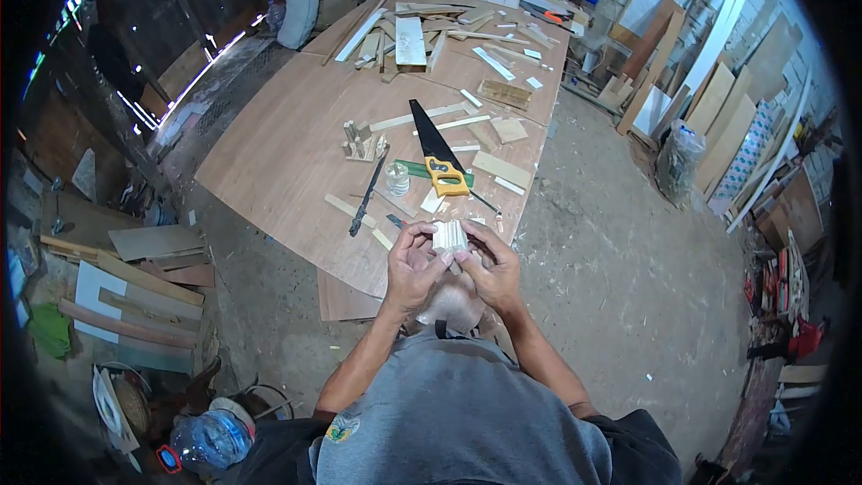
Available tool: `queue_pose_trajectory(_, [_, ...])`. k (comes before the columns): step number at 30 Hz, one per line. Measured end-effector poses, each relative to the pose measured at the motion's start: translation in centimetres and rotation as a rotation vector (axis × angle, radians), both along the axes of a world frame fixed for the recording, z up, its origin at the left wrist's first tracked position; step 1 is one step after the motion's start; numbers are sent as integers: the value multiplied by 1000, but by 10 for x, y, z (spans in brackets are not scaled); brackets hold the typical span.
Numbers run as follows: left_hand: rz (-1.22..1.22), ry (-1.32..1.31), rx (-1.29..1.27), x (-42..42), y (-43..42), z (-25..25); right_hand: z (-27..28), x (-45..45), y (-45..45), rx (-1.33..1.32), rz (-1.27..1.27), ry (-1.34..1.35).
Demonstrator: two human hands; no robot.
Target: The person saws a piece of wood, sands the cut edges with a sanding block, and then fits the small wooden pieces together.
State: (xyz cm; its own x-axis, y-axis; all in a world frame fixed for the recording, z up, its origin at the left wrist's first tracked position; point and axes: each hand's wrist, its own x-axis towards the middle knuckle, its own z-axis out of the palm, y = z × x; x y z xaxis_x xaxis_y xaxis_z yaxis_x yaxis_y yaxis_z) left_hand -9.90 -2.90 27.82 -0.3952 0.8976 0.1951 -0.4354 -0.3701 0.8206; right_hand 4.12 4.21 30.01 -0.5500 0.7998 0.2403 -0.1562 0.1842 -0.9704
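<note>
Both hands meet in front of my chest, close to the near edge of the wooden table (269, 162). Between them is a small block of light wood strips (450, 236) with ridges along its face. My left hand (413, 262) grips its left side with thumb and fingers. On the right side, my right hand (491, 265) pinches it the same way. Just beyond the hands lies a handsaw (437, 148) with a black blade and yellow handle. A clear jar (397, 180) and a thin dark tool (368, 198) lie to its left.
A small wooden piece with upright pegs (363, 144) stands left of the saw. Wood strips and offcuts (507, 130) are scattered around it. A large scrap pile (410, 40) covers the far table. Boards (723, 130) lean on the right wall; a plastic bottle (211, 438) sits lower left.
</note>
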Motion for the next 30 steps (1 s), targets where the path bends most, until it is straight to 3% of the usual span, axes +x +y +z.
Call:
queue_pose_trajectory(4, [-9, -34, -77, 4, 0, 7, -3, 1, 9, -78, 29, 71])
queue_pose_trajectory(6, [-2, -84, -64, 7, 0, 2, 0, 4, 13, 144, -24, -72])
queue_pose_trajectory(13, [-35, -346, 25, 17, 0, 18, 16, 0, 19, 299, -28, -71])
queue_pose_trajectory(30, [-55, -408, 77, 16, -2, 8, 33, 0, 28, 504, 61, -33])
